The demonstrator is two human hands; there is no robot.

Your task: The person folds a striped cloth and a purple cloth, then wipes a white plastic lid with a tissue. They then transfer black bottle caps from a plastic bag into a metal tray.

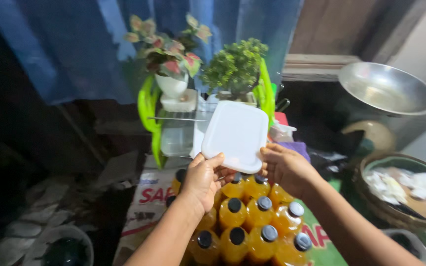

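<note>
Both hands, left hand (pixel 203 180) and right hand (pixel 284 167), grasp the white lid (pixel 235 135) by its lower edge; capped orange bottles (pixel 247 221) stand clustered at six o'clock, beneath it.

Orange bottles (pixel 245 221) packed tight below, plant rack (pixel 173 123) blocks ahead; open air btwn.

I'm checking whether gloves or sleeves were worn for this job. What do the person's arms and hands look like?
Both forearms are bare as far as the picture shows, with no sleeves in view. The left hand and the right hand wear no gloves. No rings, watch or wristbands can be seen on either.
</note>
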